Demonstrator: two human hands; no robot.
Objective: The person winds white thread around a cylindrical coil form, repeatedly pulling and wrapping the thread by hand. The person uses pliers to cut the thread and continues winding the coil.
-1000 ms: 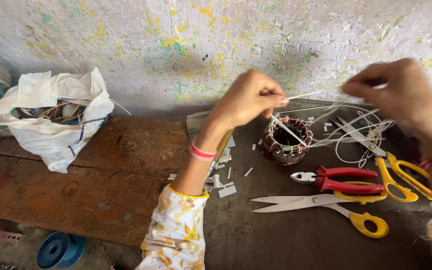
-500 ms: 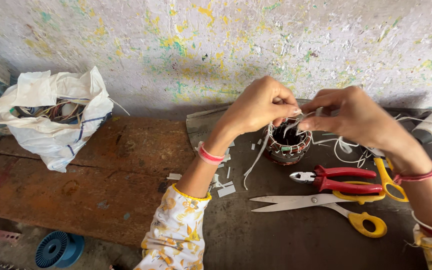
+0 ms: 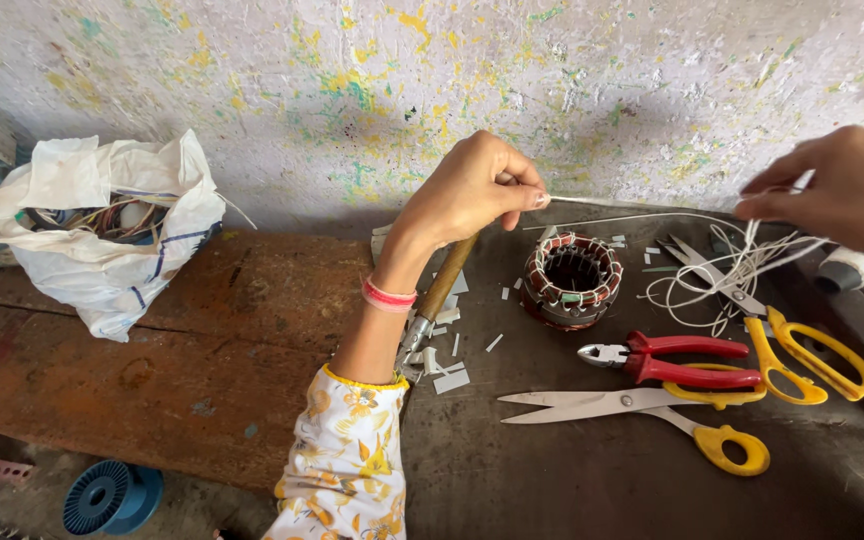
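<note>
A thin white cord (image 3: 642, 212) is stretched taut between my two hands above the table. My left hand (image 3: 472, 190) pinches one end of it at upper centre. At the right edge my right hand (image 3: 837, 185) pinches the other end, with more loose white cord (image 3: 712, 275) trailing down in a tangle. Below the cord, between the hands, sits a round motor stator (image 3: 572, 278) with copper windings and coloured wraps, untouched.
Red-handled pliers (image 3: 677, 362) and two yellow-handled scissors (image 3: 652, 410) (image 3: 792, 340) lie at the right. A wooden-handled tool (image 3: 437, 295) and white paper scraps (image 3: 449, 378) lie near my left forearm. A white bag of wires (image 3: 102, 230) stands left; a blue spool (image 3: 107, 495) lies below.
My hands were close together over the stator half a second ago. They have drawn apart, the right one moving far right, and the cord is now pulled straight between them.
</note>
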